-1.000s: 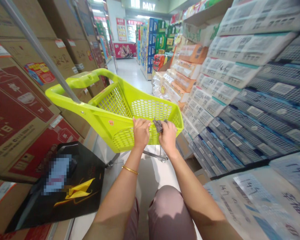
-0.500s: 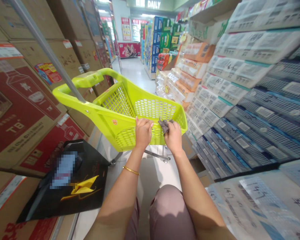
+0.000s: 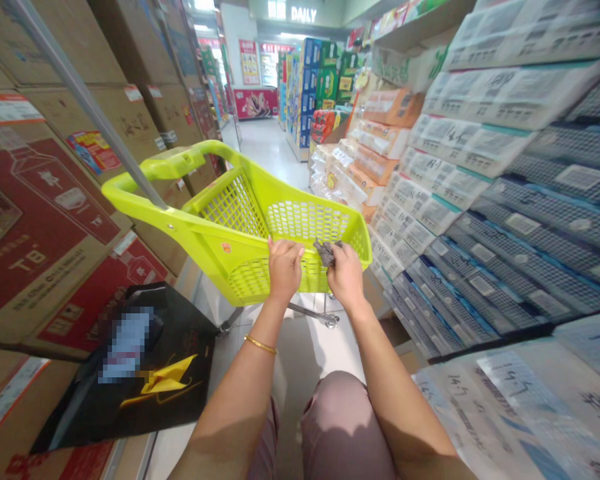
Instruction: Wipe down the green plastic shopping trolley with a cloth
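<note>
Cart (image 3: 247, 247), bright green with lattice-pierced sides, is seen at the centre of the scene, its handle turned to the far left and its narrower end to the right. Its near rim is grasped by the left hand (image 3: 285, 265), whose fingers are curled over the edge near the middle of that side. A crumpled grey cloth (image 3: 325, 252) is clenched in the right hand (image 3: 347, 272), which is held at the same rim, farther right; the cloth is bunched against the edge, and how firmly it is pressed there cannot be told. A gold bracelet (image 3: 261, 344) is worn on the left wrist. Below, a knee in mauve trousers (image 3: 347, 427) is shown.

The left of the scene is filled by stacked cartons (image 3: 25, 247), crossed by a slanting metal pole (image 3: 87, 100). A black bag (image 3: 185, 333), marked with a yellow shape and partly pixelated, is set against them on the near left. On the right, white packs (image 3: 480, 143) and dark blue packs (image 3: 520, 260) are stacked, with orange packs (image 3: 380, 140) placed farther off. At the far end, a sign reading "DAILY" (image 3: 303, 13) is lit.
</note>
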The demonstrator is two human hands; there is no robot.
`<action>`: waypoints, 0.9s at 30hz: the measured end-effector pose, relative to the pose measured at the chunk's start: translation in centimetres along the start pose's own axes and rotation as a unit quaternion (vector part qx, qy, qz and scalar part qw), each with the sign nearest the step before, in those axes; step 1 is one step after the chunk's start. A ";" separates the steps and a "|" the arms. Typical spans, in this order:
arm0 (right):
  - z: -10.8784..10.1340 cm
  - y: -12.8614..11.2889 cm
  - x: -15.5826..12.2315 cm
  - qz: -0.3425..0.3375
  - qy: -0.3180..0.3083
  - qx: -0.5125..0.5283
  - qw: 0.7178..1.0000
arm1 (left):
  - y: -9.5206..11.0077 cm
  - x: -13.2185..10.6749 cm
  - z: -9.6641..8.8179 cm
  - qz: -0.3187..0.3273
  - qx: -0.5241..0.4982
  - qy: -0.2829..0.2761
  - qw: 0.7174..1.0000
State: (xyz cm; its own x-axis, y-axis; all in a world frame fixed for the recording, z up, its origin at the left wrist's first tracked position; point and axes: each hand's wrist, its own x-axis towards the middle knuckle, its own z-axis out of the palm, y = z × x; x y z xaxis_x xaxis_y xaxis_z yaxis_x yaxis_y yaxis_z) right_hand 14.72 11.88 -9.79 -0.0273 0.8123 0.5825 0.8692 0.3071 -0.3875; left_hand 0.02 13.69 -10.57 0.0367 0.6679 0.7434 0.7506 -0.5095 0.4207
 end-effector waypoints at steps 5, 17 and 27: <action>1.3 -3.1 0.8 -0.038 -0.039 -0.002 0.998 | 0.0 0.0 -0.1 0.014 0.031 -0.005 0.999; -1.3 1.4 -0.4 0.054 0.012 -0.028 0.998 | 0.0 0.2 -0.9 0.067 0.093 -0.066 0.991; 0.4 -2.4 1.0 0.044 -0.013 -0.036 0.998 | 0.7 0.1 -0.3 0.047 0.084 -0.044 0.994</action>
State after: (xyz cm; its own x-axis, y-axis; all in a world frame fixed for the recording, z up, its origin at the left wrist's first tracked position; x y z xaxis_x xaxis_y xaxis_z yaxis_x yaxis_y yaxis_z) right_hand 12.36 12.14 -8.60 0.0395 0.8473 0.5297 0.9017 0.1982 -0.3843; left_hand 0.37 13.26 -10.06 0.1644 0.6699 0.7240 0.8407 -0.4791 0.2524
